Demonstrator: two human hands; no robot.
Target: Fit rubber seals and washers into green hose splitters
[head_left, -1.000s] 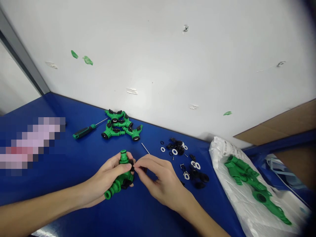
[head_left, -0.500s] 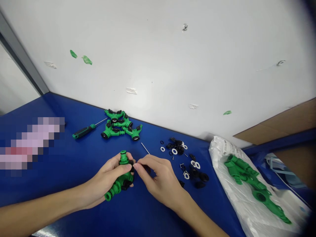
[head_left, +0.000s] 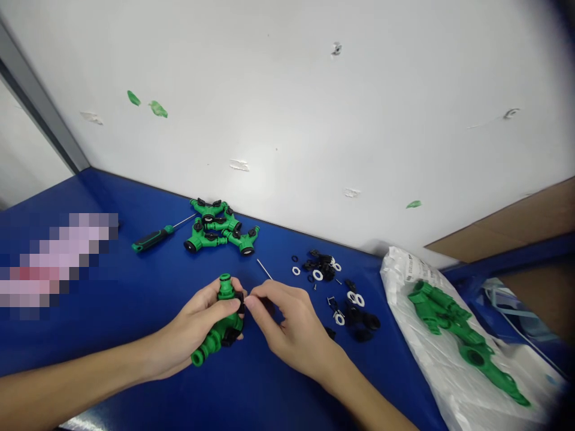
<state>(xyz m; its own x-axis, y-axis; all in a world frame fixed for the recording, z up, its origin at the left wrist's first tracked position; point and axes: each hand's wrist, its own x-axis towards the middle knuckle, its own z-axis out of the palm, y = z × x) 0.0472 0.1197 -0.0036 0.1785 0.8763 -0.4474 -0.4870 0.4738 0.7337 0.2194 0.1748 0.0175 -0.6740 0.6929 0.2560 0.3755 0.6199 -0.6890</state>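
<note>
My left hand is closed around a green Y-shaped hose splitter, its thumb pressing beside a black valve lever. One ribbed outlet points up, the other down to the left. At the splitter's right side my right hand pinches thumb and forefinger close to a black part; anything between the fingertips is too small to make out. Behind the right hand a thin metal shaft lies on the table, its lower end hidden by that hand.
Several green splitters with black levers lie by the wall, with a green-black screwdriver on their left. White rings, screws and black parts are scattered right. Green splitter bodies rest on a white plastic bag.
Almost nothing has changed. Both hands stay at the splitter, and the right fingertips have shifted only very slightly.
</note>
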